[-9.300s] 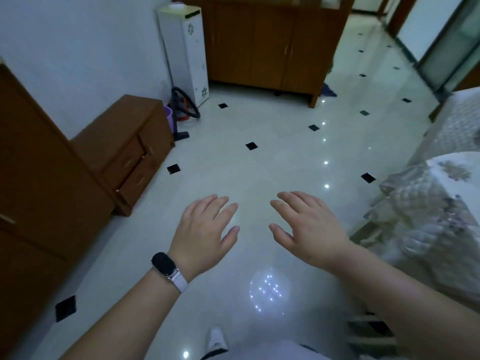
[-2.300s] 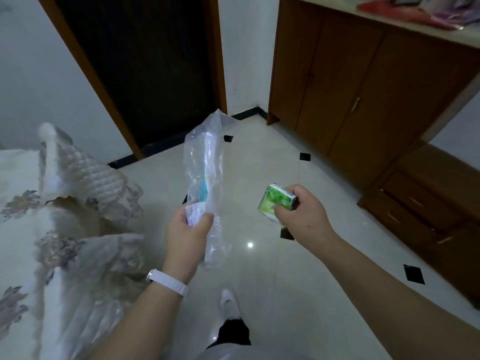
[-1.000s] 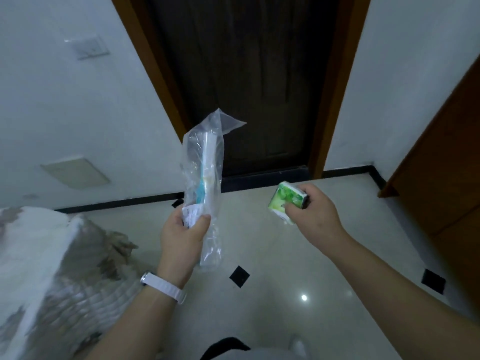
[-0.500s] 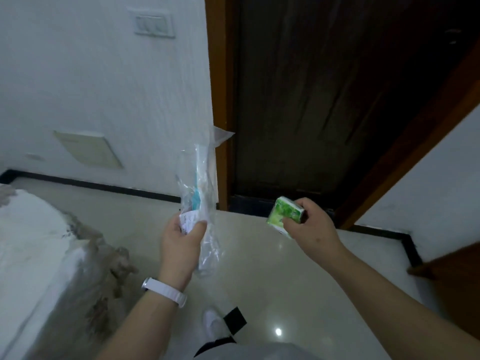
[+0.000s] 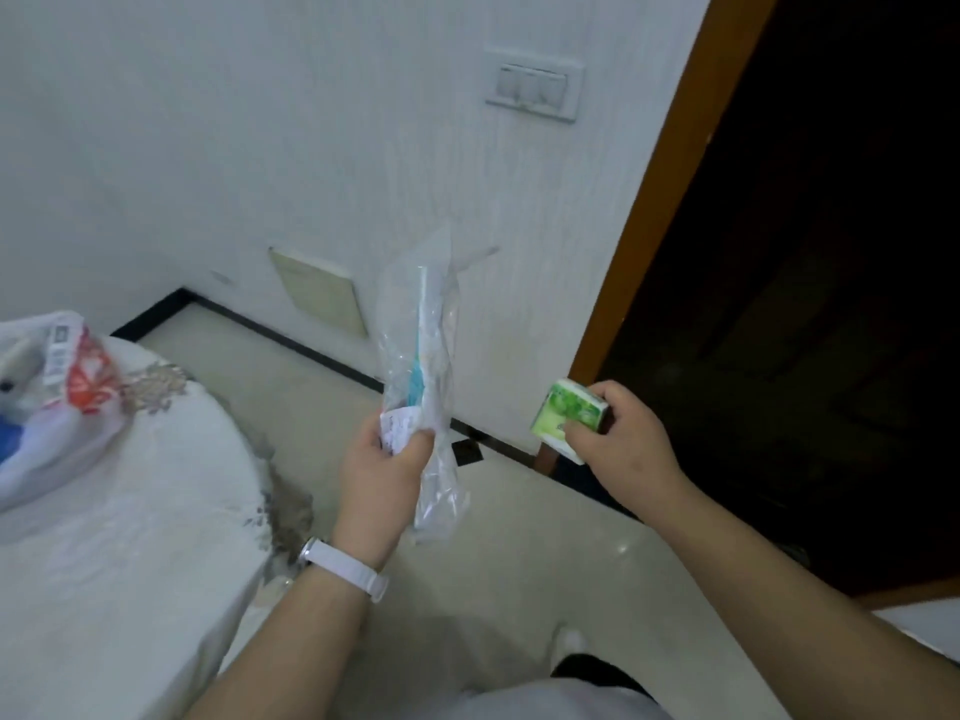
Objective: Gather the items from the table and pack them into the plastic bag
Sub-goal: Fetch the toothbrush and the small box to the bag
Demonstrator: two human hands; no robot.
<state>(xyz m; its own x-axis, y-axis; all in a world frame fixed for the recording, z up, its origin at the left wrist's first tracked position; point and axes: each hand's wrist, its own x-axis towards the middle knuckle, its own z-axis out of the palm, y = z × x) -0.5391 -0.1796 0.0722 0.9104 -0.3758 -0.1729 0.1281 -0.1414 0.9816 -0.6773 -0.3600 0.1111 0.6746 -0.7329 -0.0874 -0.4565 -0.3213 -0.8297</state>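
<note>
At far left we see a printed plastic bag (image 5: 47, 407) lying on the cloth-covered desk (image 5: 130, 563). Our left grip (image 5: 382, 480) clasps an upright clear packet (image 5: 423, 356) with something teal inside. To its right, apart, our right grip (image 5: 623, 449) pinches a small green box (image 5: 569, 410).

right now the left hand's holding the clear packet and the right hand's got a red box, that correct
Not quite. The box in the right hand is green and white, not red, as the head view shows. The left hand does hold the clear packet.
</note>
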